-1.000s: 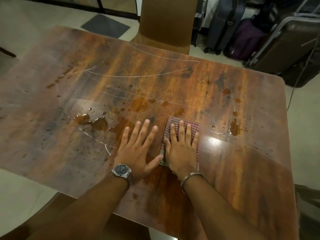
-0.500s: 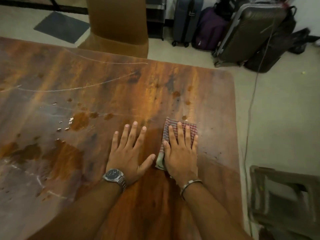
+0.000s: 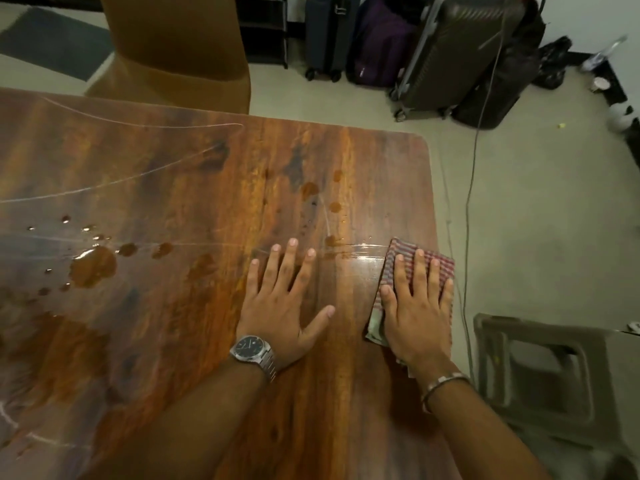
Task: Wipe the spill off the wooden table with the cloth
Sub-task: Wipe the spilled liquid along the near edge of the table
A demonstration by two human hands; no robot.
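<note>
Cloth, red-and-white checked, folded, soft woven fabric (image 3: 412, 268): lies flat at the right-hand edge of the brown varnished wooden desk (image 3: 207, 174), its far corner reaching just past the rim. I judge it light and limp, with no stiffness of its own; it should drag well when wet but bunch or slip off the edge if pressure falls only on one side. Best held as I have it, by a flat palm over the middle, or by gathering a folded edge.

Right hand (image 3: 417, 317): grip spread, fingers straight, pressing the cloth down onto the desk.

Left hand (image 3: 284, 306): grip spread, fingers fanned, palm flat on bare wood beside the cloth, touching nothing else. Silver wristwatch with dark dial (image 3: 250, 348) on that wrist.

Spill, brown liquid in puddles and drops (image 3: 91, 268): largest pool well to the left, smaller drops just beyond the left fingertips. A glossy wet streak runs from the cloth leftward.

Judgement: varnish looks slick, so liquid will skate ahead of the cloth unless I blot it; much wiping is left.
</note>
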